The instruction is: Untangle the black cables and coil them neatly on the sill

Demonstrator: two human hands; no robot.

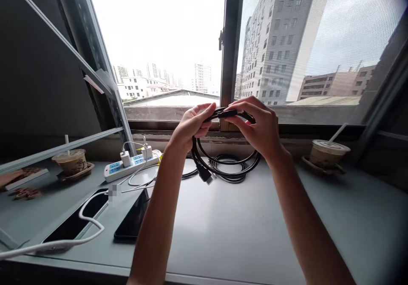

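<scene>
Above the table, both my hands hold a coiled black HDMI cable [228, 173]. My left hand [195, 123] is closed round the top left of the loops, its thumb lying along the strands. With thumb and fingers, my right hand [258, 121] pinches a dark piece at the top right of the coil. The cable's plug [204, 173] hangs from the loops at the lower left. Behind the held loops, a second coil of black cable [234, 179] lies on the table, partly covered by them.
On the left are a white power strip [119, 172] with plugged-in chargers, a phone [76, 217] with a white cable, and a dark tablet-like device [132, 221]. Iced drinks in cups stand at the left [73, 162] and right [328, 153]. A metal shelf frame [111, 85] rises at left.
</scene>
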